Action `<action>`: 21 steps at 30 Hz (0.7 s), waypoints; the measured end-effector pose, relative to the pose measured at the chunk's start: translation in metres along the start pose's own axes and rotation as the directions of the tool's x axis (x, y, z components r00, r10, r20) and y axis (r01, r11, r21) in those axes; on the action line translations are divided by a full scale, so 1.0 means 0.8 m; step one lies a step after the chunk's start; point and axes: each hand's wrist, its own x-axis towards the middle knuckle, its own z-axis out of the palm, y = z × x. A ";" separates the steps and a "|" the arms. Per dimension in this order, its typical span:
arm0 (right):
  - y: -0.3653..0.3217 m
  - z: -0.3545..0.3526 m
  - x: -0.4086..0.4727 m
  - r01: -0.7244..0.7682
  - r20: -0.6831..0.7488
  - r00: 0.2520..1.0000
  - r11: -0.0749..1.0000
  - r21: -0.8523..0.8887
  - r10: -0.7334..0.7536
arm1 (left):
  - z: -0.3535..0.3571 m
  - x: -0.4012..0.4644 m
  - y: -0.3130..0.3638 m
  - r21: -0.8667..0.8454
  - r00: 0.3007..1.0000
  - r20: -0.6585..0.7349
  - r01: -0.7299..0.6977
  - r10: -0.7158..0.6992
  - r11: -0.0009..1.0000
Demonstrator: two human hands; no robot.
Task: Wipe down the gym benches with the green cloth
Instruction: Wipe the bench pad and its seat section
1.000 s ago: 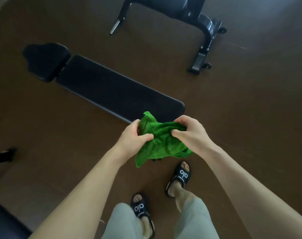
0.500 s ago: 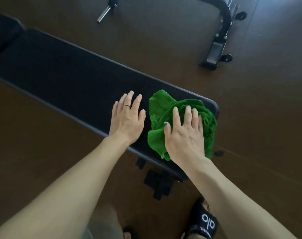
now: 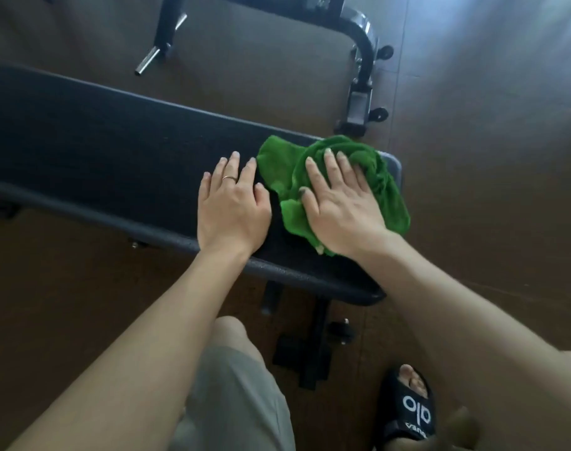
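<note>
The bench (image 3: 98,151) runs from the left edge toward the right, its black padded surface slanting across the floor (image 3: 489,157). The left hand (image 3: 232,203) lies flat on the pad, fingers (image 3: 233,164) straight and slightly spread, holding nothing; a ring (image 3: 229,178) sits on one of them. Just to its right the green cloth (image 3: 277,164) is bunched at the bench's right end, one edge hanging over the end. The right hand (image 3: 339,203) presses down on the cloth with straight fingers. Beyond the bench stands a second frame (image 3: 362,92) with small wheels. A black sandal (image 3: 408,411) shows at lower right.
</note>
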 end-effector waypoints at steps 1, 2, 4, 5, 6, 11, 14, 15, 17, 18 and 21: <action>-0.003 0.004 -0.018 -0.004 -0.001 1.000 1.000 0.009 0.004 | -0.001 0.000 0.000 -0.020 1.000 -0.015 -0.004 0.004 1.000; -0.006 0.008 -0.039 -0.007 -0.005 1.000 1.000 0.013 0.008 | -0.001 0.000 -0.001 -0.031 1.000 -0.027 -0.008 0.007 0.999; -0.013 0.014 -0.078 -0.015 -0.009 1.000 1.000 0.006 0.015 | 0.001 0.000 -0.002 -0.038 0.999 -0.046 -0.016 0.014 0.999; -0.016 0.017 -0.090 -0.023 -0.007 1.000 1.000 -0.001 0.023 | 0.002 -0.001 -0.002 -0.040 0.998 -0.054 -0.019 0.017 0.999; -0.017 0.019 -0.097 -0.030 -0.004 1.000 1.000 -0.006 0.030 | 0.003 -0.001 -0.002 -0.041 0.998 -0.059 -0.021 0.019 0.999; -0.004 0.011 -0.078 -0.022 -0.019 1.000 1.000 -0.010 0.022 | 0.004 -0.003 -0.001 -0.018 0.998 -0.059 -0.030 0.029 0.999; 0.028 0.000 -0.021 -0.109 -0.050 0.993 0.994 -0.003 0.108 | 0.007 -0.003 0.000 -0.015 0.997 -0.067 -0.026 0.025 1.000; 0.036 -0.003 0.002 -0.149 -0.066 0.987 0.989 -0.001 0.149 | 0.007 -0.002 0.001 -0.016 0.997 -0.074 -0.025 0.024 1.000; 0.042 -0.006 0.042 -0.197 -0.067 0.978 0.980 0.013 0.197 | 0.008 -0.001 0.002 -0.014 0.996 -0.091 -0.012 0.011 1.000; 0.043 -0.007 0.055 -0.210 -0.067 0.975 0.978 0.020 0.211 | 0.007 0.000 0.003 -0.015 0.995 -0.098 -0.007 0.006 1.000; 0.039 -0.007 0.053 -0.226 -0.064 0.971 0.973 0.049 0.229 | 0.004 0.000 0.005 -0.041 0.994 -0.110 -0.006 0.002 0.999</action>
